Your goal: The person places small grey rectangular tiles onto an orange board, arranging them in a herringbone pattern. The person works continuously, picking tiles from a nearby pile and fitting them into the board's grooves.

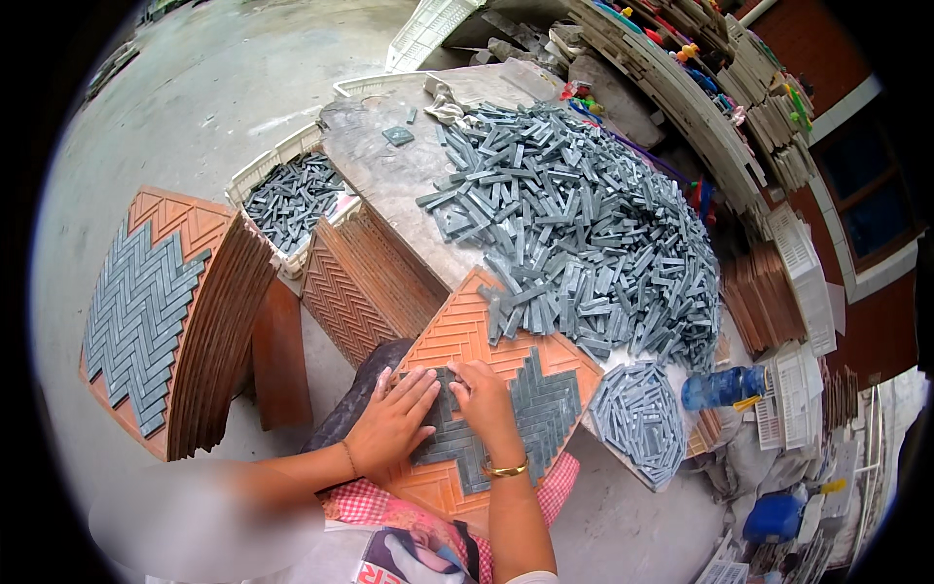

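A: Where's the orange tray [465, 326]?
B: Over the pink checked cloth [362, 502], far corner at the desk [375, 165] edge, probably so the loose pile [593, 229] stays in reach. Grey strips [545, 404] fill part of its herringbone.
A: 2 hands?
B: Left hand [394, 417] flat across the tray's left side, fingers extended, likely steadying. Right hand [484, 404]: thumb and fingertips bunched at the strips' edge; can't tell if they grip 1.
A: Beyond?
B: Crate [236, 185] of strips beside the desk. Tray stack [209, 341] far left.
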